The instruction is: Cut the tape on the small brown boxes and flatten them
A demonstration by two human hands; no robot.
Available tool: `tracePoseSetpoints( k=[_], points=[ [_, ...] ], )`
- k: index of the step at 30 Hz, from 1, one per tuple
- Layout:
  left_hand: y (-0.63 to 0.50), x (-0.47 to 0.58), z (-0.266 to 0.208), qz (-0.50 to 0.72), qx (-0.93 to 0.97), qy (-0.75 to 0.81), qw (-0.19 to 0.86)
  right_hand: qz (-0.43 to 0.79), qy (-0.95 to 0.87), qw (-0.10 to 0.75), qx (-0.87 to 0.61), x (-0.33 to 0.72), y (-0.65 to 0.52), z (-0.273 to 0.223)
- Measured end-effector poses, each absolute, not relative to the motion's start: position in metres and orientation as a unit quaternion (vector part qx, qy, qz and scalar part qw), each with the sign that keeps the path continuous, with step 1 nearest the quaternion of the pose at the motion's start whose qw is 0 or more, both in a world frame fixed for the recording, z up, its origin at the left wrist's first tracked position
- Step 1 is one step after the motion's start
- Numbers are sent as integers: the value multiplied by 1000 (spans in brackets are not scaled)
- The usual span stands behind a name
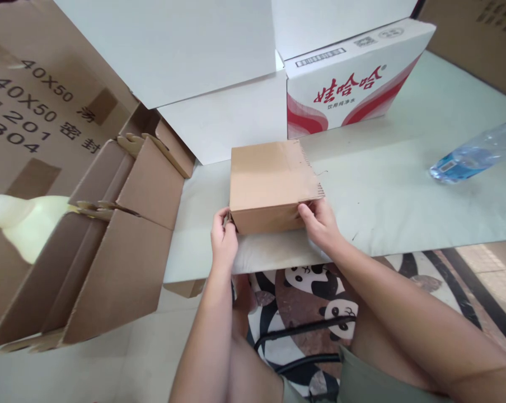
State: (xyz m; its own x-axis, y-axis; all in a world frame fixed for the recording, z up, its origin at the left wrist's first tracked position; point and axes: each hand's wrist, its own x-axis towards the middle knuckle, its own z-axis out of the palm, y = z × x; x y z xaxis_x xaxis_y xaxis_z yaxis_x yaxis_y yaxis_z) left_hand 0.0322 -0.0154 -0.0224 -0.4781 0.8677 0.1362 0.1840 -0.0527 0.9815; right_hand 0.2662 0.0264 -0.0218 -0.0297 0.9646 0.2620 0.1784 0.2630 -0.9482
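Note:
A small brown cardboard box [270,176] rests near the front edge of the cloth-covered table, its top panel flat and its right edge ragged with torn corrugation. At its front left corner my left hand [224,235] is closed on the cardboard, the thumb upright on the near side. My right hand [319,221] grips the front right corner, with the thumb on the front face and the fingers partly hidden at the side.
Left of the table stand several folded brown cartons [122,268] before a large printed carton [47,106]. White boxes [232,117] and a red-and-white water carton [354,84] line the back. A plastic bottle [467,162] lies at the right. Below is a panda-patterned mat [307,280].

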Motion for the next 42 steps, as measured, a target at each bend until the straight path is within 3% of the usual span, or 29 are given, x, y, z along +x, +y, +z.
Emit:
tracePoseSetpoints(
  k=[9, 15, 23, 30, 37, 42],
  points=[
    [-12, 36, -15, 641, 311, 626, 317, 439, -581, 519, -448, 272, 25, -6],
    [-11, 36, -7, 660, 254, 621, 337, 510, -626, 443, -390, 276, 23, -10],
    [-11, 32, -18, 655, 300, 629, 292, 448, -705, 395, -382, 272, 19, -9],
    [-9, 28, -14, 684, 321, 636, 156, 349, -652, 473, -478, 270, 26, -10],
    [-14, 27, -7, 645, 353, 673, 82, 342, -724, 300, -518, 267, 25, -19],
    [-14, 30, -4, 640, 351, 678, 84, 313, -759, 265, -505, 265, 24, -19]
  ],
)
